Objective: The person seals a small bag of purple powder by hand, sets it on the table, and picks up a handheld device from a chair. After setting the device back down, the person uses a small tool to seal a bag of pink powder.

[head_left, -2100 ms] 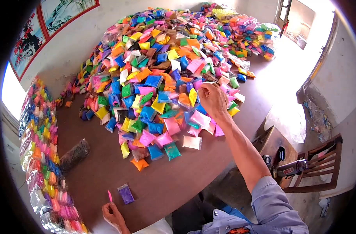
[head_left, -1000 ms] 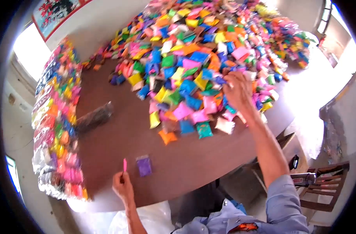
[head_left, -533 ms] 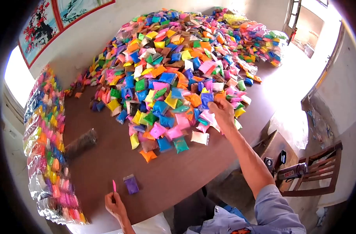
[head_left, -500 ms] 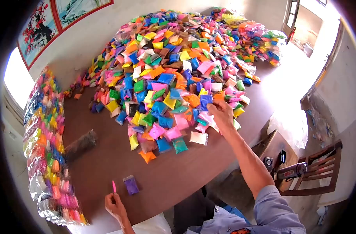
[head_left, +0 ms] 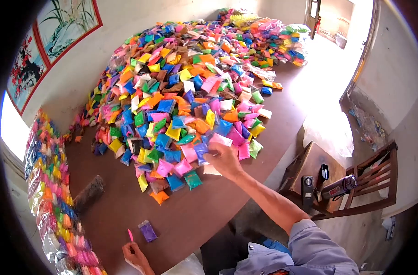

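The blue packet shows against the near side of the heap, pinched at one side in the right hand's grip; a light hold on the margin, without squeezing the filling, should handle it best. The left hand's grip is closed on one pink tool (best pointed clear of film). Nearby on the desk: one purple packet, one dark bundle. The heap's packets defy counting.
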{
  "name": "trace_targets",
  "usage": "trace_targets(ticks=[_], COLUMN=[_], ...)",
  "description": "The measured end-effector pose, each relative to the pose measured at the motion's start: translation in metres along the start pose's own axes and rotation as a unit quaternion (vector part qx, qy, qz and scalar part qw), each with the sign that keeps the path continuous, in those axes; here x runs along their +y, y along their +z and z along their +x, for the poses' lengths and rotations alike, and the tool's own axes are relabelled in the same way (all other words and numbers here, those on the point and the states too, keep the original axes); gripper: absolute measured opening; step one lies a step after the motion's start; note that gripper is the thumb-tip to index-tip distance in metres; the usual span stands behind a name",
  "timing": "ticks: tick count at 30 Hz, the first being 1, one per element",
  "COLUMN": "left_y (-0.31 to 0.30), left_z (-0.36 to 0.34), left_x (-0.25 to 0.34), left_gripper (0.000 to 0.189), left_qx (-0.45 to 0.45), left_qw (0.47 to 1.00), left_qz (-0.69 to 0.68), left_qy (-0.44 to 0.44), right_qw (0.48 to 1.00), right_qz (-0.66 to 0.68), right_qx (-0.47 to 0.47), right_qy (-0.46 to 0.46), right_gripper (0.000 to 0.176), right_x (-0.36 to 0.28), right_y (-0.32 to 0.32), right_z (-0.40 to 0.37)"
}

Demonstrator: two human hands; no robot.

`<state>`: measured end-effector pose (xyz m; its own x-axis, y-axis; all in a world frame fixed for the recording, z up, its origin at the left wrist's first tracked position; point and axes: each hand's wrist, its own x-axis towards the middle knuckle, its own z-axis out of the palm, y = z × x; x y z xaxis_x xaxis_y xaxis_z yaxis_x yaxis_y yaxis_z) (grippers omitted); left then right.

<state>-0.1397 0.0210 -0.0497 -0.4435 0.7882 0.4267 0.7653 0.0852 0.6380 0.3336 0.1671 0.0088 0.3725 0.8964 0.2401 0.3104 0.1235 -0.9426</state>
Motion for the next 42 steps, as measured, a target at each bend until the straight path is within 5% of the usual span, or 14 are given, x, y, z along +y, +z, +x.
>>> trace_targets(ticks=[28,40,42], left_y=[-0.008,-0.013,-0.01], left_z=[-0.003,-0.002,-0.001], left_x=[0.022,0.038,0.033], left_gripper=[0.023,0.024,0.024], left_qx=[0.003,-0.017,-0.015], left_qw=[0.999,0.999,0.999], left_qz=[0.042,0.042,0.036], left_qy=[0.01,-0.029,-0.018], right_qw=[0.999,0.995,0.991], right_qz=[-0.025,-0.033,-0.04], right_qx=[0.02,0.046,0.043], right_qy=[-0.001,-0.084,-0.119], right_gripper=[0.036,0.033,0.043], right_x=[-0.021,-0.022,-0.024], right_y=[-0.01,-0.003,-0.001], right_z=[0.045,0.063,0.073])
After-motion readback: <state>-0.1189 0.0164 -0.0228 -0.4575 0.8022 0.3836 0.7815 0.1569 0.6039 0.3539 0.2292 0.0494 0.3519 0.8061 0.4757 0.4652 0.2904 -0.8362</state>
